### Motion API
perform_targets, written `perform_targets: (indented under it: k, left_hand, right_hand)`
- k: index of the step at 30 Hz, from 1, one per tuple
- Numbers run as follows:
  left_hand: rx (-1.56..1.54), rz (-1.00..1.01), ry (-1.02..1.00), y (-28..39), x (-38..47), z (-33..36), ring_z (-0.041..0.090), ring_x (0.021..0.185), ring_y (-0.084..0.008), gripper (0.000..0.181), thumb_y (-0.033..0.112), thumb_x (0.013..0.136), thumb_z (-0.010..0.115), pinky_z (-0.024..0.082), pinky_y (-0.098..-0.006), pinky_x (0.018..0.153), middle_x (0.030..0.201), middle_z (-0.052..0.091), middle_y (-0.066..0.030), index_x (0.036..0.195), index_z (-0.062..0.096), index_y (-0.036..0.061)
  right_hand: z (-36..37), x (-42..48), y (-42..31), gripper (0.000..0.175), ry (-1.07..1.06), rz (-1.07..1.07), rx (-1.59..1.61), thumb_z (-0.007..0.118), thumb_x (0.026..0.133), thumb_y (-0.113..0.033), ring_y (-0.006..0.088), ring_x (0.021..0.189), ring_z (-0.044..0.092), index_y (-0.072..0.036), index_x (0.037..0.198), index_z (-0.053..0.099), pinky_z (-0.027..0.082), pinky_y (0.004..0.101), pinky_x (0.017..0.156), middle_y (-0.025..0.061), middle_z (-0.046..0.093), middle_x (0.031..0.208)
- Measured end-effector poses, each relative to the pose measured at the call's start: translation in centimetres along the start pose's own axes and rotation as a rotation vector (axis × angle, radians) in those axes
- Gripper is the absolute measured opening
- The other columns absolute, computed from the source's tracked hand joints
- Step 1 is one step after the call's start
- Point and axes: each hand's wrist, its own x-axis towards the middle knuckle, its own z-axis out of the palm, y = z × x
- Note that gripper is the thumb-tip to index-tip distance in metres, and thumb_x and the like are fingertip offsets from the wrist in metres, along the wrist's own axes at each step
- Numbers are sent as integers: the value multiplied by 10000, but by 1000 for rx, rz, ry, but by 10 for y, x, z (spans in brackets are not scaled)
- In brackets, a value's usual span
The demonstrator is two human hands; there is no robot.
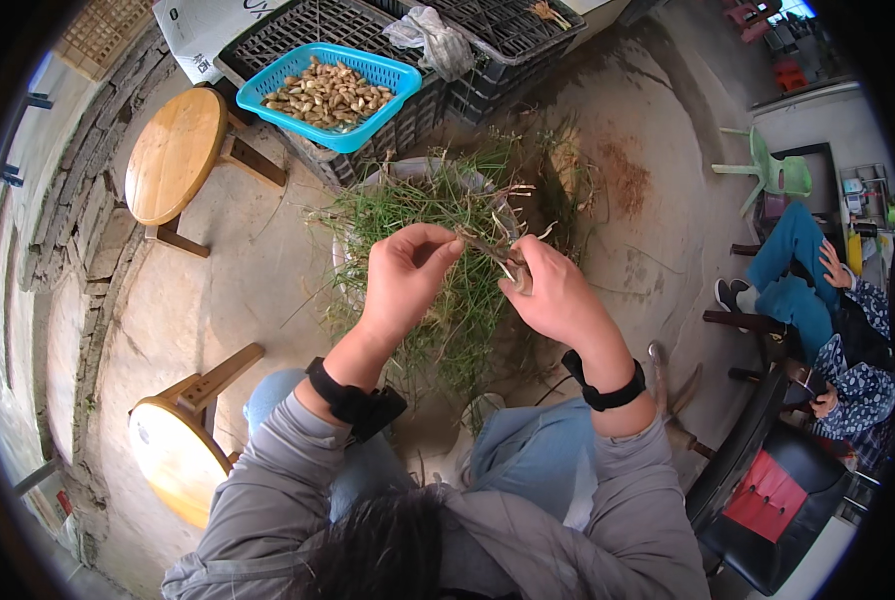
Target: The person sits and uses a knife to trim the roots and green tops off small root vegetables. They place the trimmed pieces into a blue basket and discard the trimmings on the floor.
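Both hands are raised over a heap of green plant stems (455, 315) with thin leaves, piled in and around a pale container. My left hand (410, 277) pinches the end of a thin brownish stem or root (474, 240) between thumb and forefinger. My right hand (556, 289) is closed around a brownish root or bulb piece (521, 276) at the stem's other side; whether it also holds a small tool cannot be told. Beyond the heap, a blue plastic basket (339, 142) holds many small brown bulbs or nuts (327, 94).
The blue basket rests on black plastic crates (417, 112), with a crumpled plastic bag (436, 41) nearby. Two round wooden stools (174, 154) stand at the left. At the right are a green plastic chair (781, 172), a seated person (789, 285) and a black and red chair (766, 495).
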Motion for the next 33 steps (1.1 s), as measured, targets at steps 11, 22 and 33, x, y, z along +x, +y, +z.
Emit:
perform_targets:
  k: [11, 22, 33]
  left_hand:
    - [-86, 84, 77, 0, -6, 0, 533, 684, -15, 94, 66, 887, 705, 443, -189, 619, 769, 655, 23, 926, 685, -17]
    - [50, 65, 3, 5, -12, -2, 571, 753, -31, 70, 33, 893, 699, 460, -189, 667, 831, 667, 12, 920, 671, -25]
    - [34, 107, 10, 6, -12, -3, 567, 748, -37, 117, 38, 900, 691, 445, -189, 647, 866, 668, 4, 1007, 687, -9]
  right_hand:
    - [2, -8, -5, 365, -2, -32, -23, 710, 786, -141, 399, 932, 608, 27, 1030, 497, 483, 460, 820, 220, 622, 919]
    - [1, -14, -7, 377, -18, 10, -7, 720, 806, -127, 384, 906, 602, -4, 1064, 473, 479, 443, 778, 194, 607, 935]
    - [0, -5, 1, 342, -149, 287, 142, 716, 848, -264, 251, 773, 601, 2, 979, 546, 483, 369, 727, 147, 629, 827]
